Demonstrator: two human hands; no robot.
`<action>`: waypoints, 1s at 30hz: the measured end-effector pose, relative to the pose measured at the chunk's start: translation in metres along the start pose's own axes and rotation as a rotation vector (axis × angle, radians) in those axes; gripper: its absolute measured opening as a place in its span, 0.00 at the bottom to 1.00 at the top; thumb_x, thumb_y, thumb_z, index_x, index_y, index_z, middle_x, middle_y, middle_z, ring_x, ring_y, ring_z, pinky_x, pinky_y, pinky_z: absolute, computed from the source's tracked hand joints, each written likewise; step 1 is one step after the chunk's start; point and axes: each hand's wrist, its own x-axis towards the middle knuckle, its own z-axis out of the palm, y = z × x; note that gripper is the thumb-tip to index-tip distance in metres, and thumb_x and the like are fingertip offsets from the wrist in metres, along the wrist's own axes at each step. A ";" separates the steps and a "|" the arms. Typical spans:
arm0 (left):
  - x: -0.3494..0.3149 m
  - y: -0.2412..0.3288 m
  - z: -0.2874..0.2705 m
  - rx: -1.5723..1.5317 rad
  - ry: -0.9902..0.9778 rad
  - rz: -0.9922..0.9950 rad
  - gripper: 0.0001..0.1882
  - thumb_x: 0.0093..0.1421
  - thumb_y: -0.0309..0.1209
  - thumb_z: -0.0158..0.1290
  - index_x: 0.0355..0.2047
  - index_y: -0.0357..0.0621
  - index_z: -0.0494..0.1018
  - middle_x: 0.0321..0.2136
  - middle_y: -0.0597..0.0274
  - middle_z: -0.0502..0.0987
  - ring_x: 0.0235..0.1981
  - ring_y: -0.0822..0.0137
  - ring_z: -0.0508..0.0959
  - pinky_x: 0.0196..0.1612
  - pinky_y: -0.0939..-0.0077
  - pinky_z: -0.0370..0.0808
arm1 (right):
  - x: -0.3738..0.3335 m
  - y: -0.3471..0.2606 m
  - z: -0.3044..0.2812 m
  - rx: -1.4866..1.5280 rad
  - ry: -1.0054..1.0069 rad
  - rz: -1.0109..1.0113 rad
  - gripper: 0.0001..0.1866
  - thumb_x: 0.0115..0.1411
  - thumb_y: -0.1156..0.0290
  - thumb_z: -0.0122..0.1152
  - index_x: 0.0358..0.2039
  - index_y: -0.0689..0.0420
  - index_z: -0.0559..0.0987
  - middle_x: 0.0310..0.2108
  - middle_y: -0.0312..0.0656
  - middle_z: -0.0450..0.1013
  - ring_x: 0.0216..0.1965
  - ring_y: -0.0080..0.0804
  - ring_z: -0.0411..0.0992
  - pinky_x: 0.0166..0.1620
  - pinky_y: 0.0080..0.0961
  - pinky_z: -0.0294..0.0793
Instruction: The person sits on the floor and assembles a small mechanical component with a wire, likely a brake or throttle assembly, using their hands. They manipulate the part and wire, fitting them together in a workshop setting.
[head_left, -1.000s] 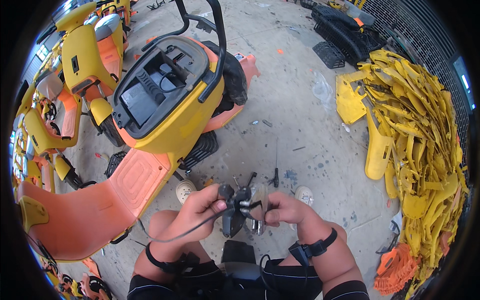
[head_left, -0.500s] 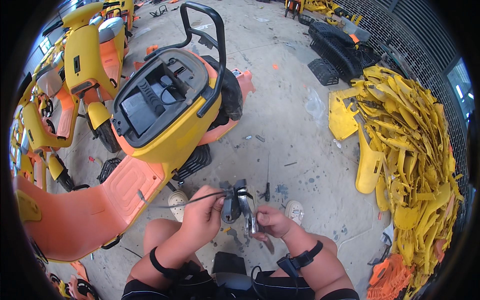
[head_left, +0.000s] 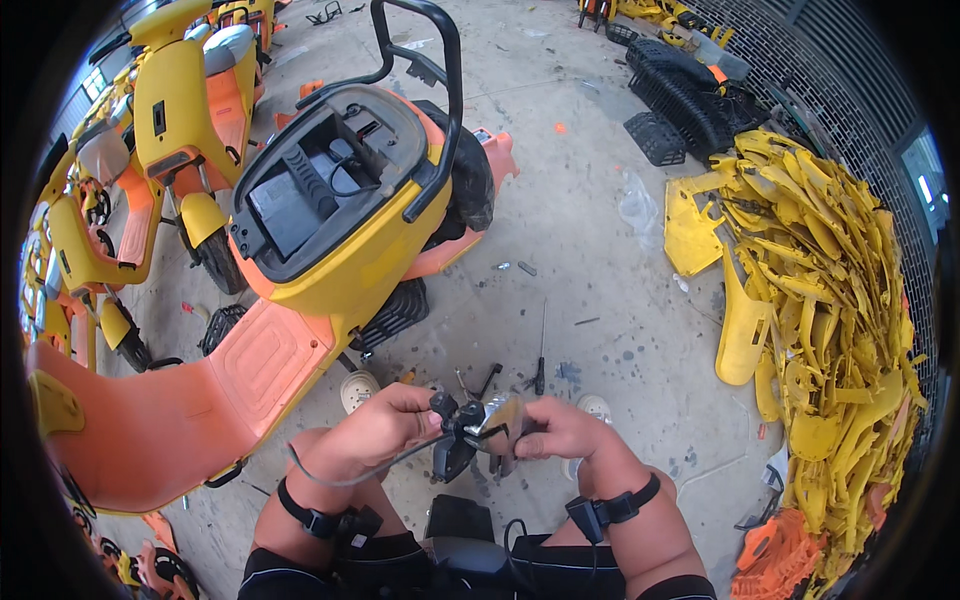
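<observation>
At the lower middle of the frame we hold a small black part (head_left: 452, 440) with a thin black cable (head_left: 340, 472) trailing off to the lower left, just above our knees. Our left hand (head_left: 385, 425) pinches the part's left end, fingers closed on it; our right hand (head_left: 555, 428) grips a greyish metal piece (head_left: 500, 422) butted against the part's right side. We judge the step in hand to be working these two pieces against each other, apart or together we cannot tell. The next move calls for a firm hold on both and a clear cable. On the floor (head_left: 600, 230) just above lies a screwdriver (head_left: 540, 360); the open scooter (head_left: 330, 210) stands upper left, yellow panels (head_left: 820, 300) heaped right.
</observation>
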 end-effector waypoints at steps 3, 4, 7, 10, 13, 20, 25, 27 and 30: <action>0.006 -0.013 -0.007 0.037 0.062 -0.071 0.09 0.66 0.26 0.45 0.35 0.32 0.73 0.27 0.72 0.69 0.29 0.79 0.65 0.32 0.81 0.64 | -0.004 -0.001 -0.007 0.107 -0.012 0.087 0.19 0.58 0.55 0.62 0.37 0.59 0.78 0.22 0.33 0.71 0.18 0.18 0.64 0.21 0.17 0.62; 0.010 -0.015 -0.006 0.033 0.121 -0.047 0.09 0.67 0.27 0.45 0.36 0.33 0.73 0.27 0.72 0.69 0.29 0.79 0.65 0.32 0.82 0.65 | -0.004 0.002 -0.008 0.163 -0.004 0.114 0.19 0.59 0.54 0.62 0.36 0.59 0.78 0.21 0.33 0.70 0.18 0.18 0.64 0.20 0.17 0.61; 0.021 -0.013 0.003 0.292 0.313 0.113 0.06 0.68 0.26 0.43 0.38 0.37 0.69 0.30 0.67 0.72 0.33 0.77 0.70 0.38 0.81 0.69 | 0.006 0.011 0.007 0.380 0.096 0.132 0.24 0.59 0.47 0.59 0.33 0.59 0.75 0.16 0.34 0.65 0.16 0.20 0.62 0.19 0.18 0.59; 0.028 -0.018 0.011 0.164 0.385 0.331 0.04 0.67 0.23 0.44 0.40 0.37 0.68 0.32 0.64 0.73 0.35 0.75 0.71 0.40 0.77 0.70 | 0.011 0.017 0.014 0.581 0.061 0.112 0.25 0.61 0.46 0.55 0.34 0.59 0.73 0.15 0.36 0.63 0.15 0.22 0.62 0.18 0.20 0.60; 0.035 -0.034 -0.003 0.551 0.393 0.490 0.09 0.64 0.17 0.43 0.43 0.38 0.66 0.34 0.64 0.71 0.34 0.77 0.69 0.35 0.82 0.68 | 0.014 0.019 0.021 0.735 0.033 0.085 0.24 0.62 0.47 0.53 0.35 0.60 0.73 0.16 0.38 0.64 0.15 0.24 0.63 0.18 0.20 0.61; 0.039 -0.025 -0.005 0.718 0.439 0.734 0.04 0.62 0.16 0.47 0.34 0.37 0.70 0.30 0.65 0.72 0.29 0.76 0.71 0.33 0.83 0.69 | 0.013 0.023 0.026 0.868 -0.056 0.056 0.27 0.62 0.45 0.52 0.37 0.62 0.74 0.18 0.40 0.66 0.16 0.26 0.65 0.18 0.22 0.64; 0.037 -0.032 -0.002 0.158 0.359 0.538 0.04 0.63 0.21 0.51 0.38 0.39 0.69 0.30 0.66 0.73 0.29 0.76 0.74 0.32 0.83 0.71 | 0.015 0.027 0.023 0.813 -0.079 0.019 0.27 0.62 0.46 0.54 0.37 0.63 0.74 0.21 0.41 0.68 0.17 0.26 0.66 0.19 0.22 0.65; 0.038 -0.032 -0.002 -0.036 0.290 0.510 0.05 0.63 0.22 0.51 0.39 0.40 0.69 0.31 0.65 0.74 0.29 0.75 0.75 0.32 0.83 0.73 | 0.015 0.027 0.023 0.765 -0.064 0.006 0.27 0.61 0.46 0.54 0.39 0.64 0.73 0.22 0.41 0.69 0.17 0.26 0.65 0.20 0.22 0.65; 0.039 -0.035 -0.006 -0.200 0.193 0.507 0.07 0.63 0.22 0.51 0.42 0.40 0.68 0.32 0.64 0.75 0.30 0.74 0.76 0.33 0.81 0.74 | 0.012 0.017 0.026 0.681 -0.011 0.001 0.27 0.62 0.48 0.55 0.41 0.64 0.73 0.24 0.41 0.70 0.18 0.25 0.65 0.22 0.22 0.65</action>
